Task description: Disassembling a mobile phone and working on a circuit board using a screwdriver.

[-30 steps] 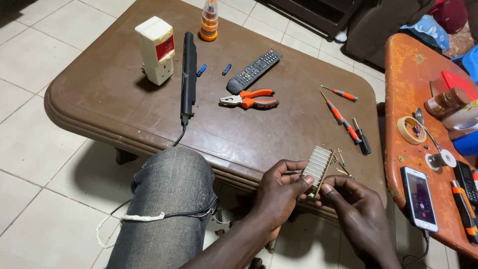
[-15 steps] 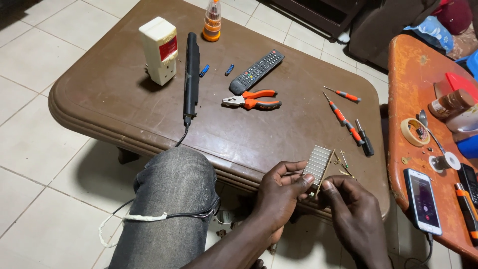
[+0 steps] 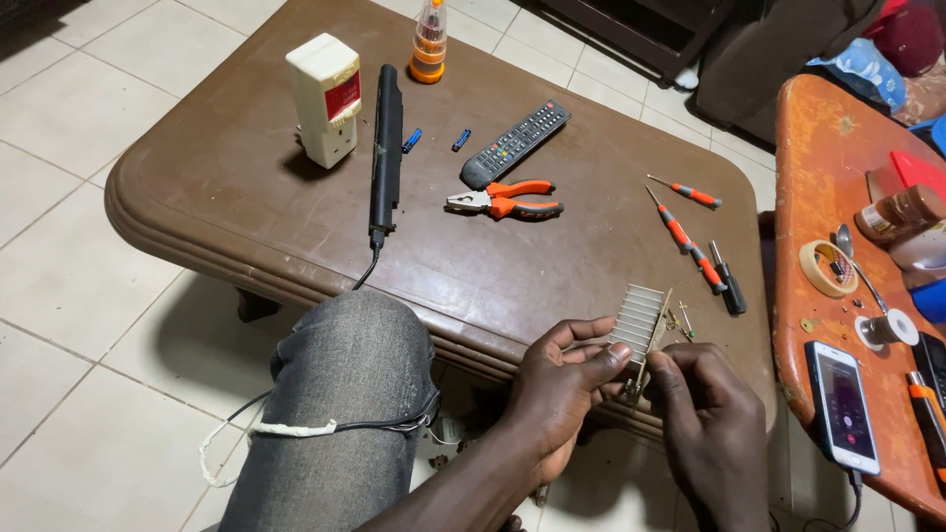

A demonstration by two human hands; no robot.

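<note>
Beside black bar (image 3: 385, 148): red-labelled white box (image 3: 324, 99)

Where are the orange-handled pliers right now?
The orange-handled pliers lie near the middle of the brown table in the head view, just below the black remote control and left of the red-handled screwdrivers.

Looks like somebody's living room doubling as a repair spot: a low brown tabletop (image 3: 296, 227) is sitting on pale floor tiles (image 3: 69, 286), carrying a TV remote (image 3: 514, 144), orange pliers (image 3: 507, 200) and screwdrivers (image 3: 690, 239), with a sofa (image 3: 788, 49) behind.
</note>
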